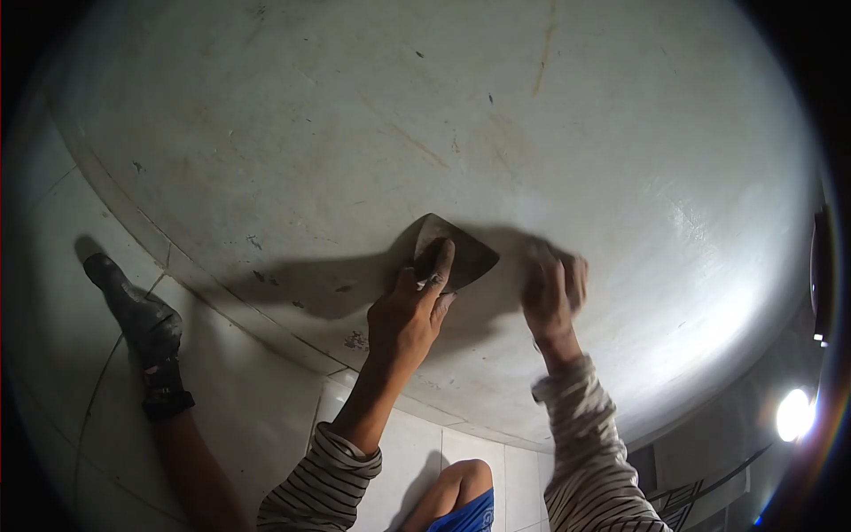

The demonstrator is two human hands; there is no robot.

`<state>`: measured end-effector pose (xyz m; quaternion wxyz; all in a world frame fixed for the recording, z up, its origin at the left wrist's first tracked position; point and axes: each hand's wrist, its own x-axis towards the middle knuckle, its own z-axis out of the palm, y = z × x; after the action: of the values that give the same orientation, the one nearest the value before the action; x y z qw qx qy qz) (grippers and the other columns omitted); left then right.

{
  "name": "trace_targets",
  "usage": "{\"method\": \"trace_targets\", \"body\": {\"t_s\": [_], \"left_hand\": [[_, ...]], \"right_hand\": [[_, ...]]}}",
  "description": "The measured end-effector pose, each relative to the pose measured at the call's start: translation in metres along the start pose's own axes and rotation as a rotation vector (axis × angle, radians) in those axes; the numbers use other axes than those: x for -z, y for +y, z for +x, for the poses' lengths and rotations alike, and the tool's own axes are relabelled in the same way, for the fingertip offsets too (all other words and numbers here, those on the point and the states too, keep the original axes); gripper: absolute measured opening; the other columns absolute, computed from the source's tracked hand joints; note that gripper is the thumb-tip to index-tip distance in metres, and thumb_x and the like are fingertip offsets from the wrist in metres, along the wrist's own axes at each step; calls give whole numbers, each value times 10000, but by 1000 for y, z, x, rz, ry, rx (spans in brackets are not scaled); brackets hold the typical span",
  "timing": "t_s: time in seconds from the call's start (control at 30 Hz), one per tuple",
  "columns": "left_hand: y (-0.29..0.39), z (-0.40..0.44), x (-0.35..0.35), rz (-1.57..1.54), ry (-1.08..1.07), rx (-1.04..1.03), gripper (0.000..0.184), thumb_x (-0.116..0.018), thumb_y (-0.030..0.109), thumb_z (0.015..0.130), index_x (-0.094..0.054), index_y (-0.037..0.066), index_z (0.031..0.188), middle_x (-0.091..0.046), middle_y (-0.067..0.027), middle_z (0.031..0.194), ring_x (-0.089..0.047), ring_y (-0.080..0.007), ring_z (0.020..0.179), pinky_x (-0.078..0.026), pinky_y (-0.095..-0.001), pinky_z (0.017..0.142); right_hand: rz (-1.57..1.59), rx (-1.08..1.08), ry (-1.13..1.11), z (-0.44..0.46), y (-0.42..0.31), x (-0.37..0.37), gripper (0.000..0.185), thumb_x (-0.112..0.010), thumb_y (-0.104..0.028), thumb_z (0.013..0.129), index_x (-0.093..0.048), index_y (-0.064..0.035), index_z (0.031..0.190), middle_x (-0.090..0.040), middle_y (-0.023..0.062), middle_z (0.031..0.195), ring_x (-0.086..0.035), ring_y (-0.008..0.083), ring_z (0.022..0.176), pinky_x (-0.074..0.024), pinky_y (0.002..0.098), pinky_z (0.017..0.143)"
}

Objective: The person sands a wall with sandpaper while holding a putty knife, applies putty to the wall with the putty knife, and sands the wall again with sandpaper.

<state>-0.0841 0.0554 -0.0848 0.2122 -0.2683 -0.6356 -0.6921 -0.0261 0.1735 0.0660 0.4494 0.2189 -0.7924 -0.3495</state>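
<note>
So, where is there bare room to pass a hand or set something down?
On the wall, between the scraper and the top brown streak; on the tiles, between the foot and the striped left sleeve. Crowded: around the scraper, left hand and right hand.

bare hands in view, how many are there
2: the left hand holds a flat blade at the pale surface near mid-view; the right hand, blurred, is to its right.

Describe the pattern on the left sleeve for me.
The left sleeve is pale with thin, dark stripes, showing best in the head view.
</note>
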Motion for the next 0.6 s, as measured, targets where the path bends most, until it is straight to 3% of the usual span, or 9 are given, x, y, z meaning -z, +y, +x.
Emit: {"method": "trace_targets", "body": {"t_s": [0.1, 0.2, 0.23, 0.37, 0.5, 0.6], "left_hand": [[2, -1, -2, 27, 86, -39, 671, -709, 100, 720, -438, 184, 1328, -560, -124, 887, -579, -273, 774, -497, -360, 670], [4, 1, 4, -19, -66, 58, 670, -702, 103, 731, -425, 186, 1335, -568, -134, 910, -584, -291, 813, -497, -365, 685], [2, 1, 8, -8, -48, -10, 691, -701, 96, 737, -400, 194, 1352, -571, -135, 916, -591, -276, 805, -499, -354, 679], [0, 2, 1, 78, 21, -57, 720, -710, 96, 730, -381, 197, 1363, -574, -130, 976, -597, -252, 833, -503, -344, 696], [0, 1, 8, 8, -80, 57, 720, -717, 112, 722, -387, 184, 1357, -577, -138, 1024, -595, -266, 890, -502, -357, 733], [-5, 9, 10, 31, -23, -127, 709, -724, 123, 716, -403, 168, 1346, -584, -141, 1026, -598, -269, 893, -503, -359, 743]], "right_hand": [[54, 70, 53, 54, -13, -21, 285, -579, 42, 616, -583, -16, 895, -553, 129, 824, -512, 270, 669, -401, 362, 592], [60, -20, -56, -7, 2, 0, 302, -555, 77, 661, -595, -13, 946, -562, 126, 835, -530, 282, 722, -438, 366, 636], [31, -51, -50, -13, 1, 3, 280, -550, 72, 671, -591, -9, 936, -555, 134, 858, -525, 285, 722, -432, 374, 621], [32, 6, 31, 46, 3, -19, 368, -596, 19, 628, -561, -20, 992, -505, 148, 824, -504, 287, 675, -400, 398, 576], [51, 9, -7, -24, 11, 2, 307, -592, 10, 654, -594, -4, 961, -508, 117, 776, -496, 263, 652, -384, 401, 579], [-87, 142, -86, -20, 46, 15, 261, -580, 14, 670, -597, -4, 930, -544, 114, 808, -476, 253, 634, -352, 365, 562]]}}
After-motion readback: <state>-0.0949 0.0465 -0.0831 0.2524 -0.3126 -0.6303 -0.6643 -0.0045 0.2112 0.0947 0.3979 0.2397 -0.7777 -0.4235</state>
